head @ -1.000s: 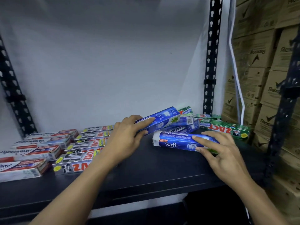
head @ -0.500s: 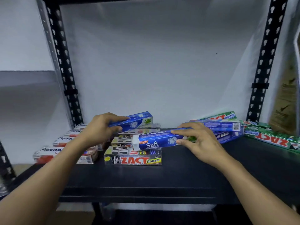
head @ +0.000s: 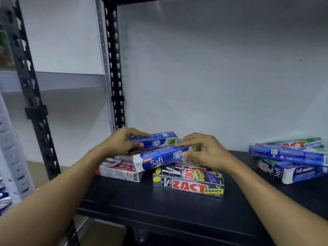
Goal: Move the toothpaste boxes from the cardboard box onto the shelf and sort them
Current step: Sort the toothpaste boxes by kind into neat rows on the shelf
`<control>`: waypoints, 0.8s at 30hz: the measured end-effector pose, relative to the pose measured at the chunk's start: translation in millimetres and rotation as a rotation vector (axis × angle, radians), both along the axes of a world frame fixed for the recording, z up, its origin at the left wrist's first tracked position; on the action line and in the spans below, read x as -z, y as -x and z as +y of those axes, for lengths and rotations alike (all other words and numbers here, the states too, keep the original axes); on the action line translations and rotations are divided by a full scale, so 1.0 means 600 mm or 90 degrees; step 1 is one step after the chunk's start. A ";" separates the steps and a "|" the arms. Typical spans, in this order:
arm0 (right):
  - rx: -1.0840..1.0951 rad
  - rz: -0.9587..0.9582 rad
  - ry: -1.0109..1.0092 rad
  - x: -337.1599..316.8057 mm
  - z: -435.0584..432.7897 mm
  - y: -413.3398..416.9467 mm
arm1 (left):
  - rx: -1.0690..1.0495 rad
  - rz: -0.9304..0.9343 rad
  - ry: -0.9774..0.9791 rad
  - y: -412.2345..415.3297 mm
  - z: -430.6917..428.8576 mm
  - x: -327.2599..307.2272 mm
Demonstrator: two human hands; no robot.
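Observation:
My left hand (head: 120, 142) grips one blue Safi toothpaste box (head: 159, 140) by its left end, held above the red-and-white Pepsodent boxes (head: 119, 168). My right hand (head: 204, 151) pinches the right end of a second blue Safi box (head: 159, 159), which slants down to the left over the Pepsodent stack. Both boxes hover over the black shelf (head: 159, 206). Silver-black Zact Smokers boxes (head: 188, 183) lie stacked just below my right hand. The cardboard box is out of view.
An unsorted heap of green Zact and blue Safi boxes (head: 291, 157) lies at the shelf's right end. Black perforated uprights (head: 115, 68) stand at the left, with a grey shelf unit (head: 53, 80) beyond. A white wall backs the shelf.
Both hands carried their Safi boxes leftward from the right-hand heap to above the Pepsodent and Zact Smokers stacks. The view has swung left with them.

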State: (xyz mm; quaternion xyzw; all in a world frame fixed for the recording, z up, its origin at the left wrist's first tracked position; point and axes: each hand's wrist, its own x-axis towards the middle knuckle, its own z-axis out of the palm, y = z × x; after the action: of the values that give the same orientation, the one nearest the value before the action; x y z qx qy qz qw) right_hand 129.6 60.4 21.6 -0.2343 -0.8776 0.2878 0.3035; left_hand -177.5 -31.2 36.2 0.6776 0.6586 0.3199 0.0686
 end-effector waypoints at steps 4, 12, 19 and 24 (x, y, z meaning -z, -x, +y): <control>0.005 -0.008 0.008 0.008 0.004 0.024 | 0.006 -0.011 0.008 0.004 0.006 0.010; 0.018 -0.070 -0.023 0.018 0.010 0.028 | 0.011 -0.028 0.036 0.007 0.002 0.021; 0.030 -0.035 -0.029 0.009 0.008 -0.010 | -0.008 -0.103 0.061 -0.012 -0.011 -0.005; 0.173 -0.012 -0.167 0.004 0.031 -0.117 | -0.079 -0.035 -0.110 -0.076 -0.014 -0.024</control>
State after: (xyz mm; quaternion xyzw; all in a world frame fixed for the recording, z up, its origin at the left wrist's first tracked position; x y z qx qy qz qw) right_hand 199.6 79.3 19.0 -0.3118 -0.8705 0.1252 0.3596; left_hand -131.7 -39.7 50.7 0.6301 0.6671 0.3974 0.0082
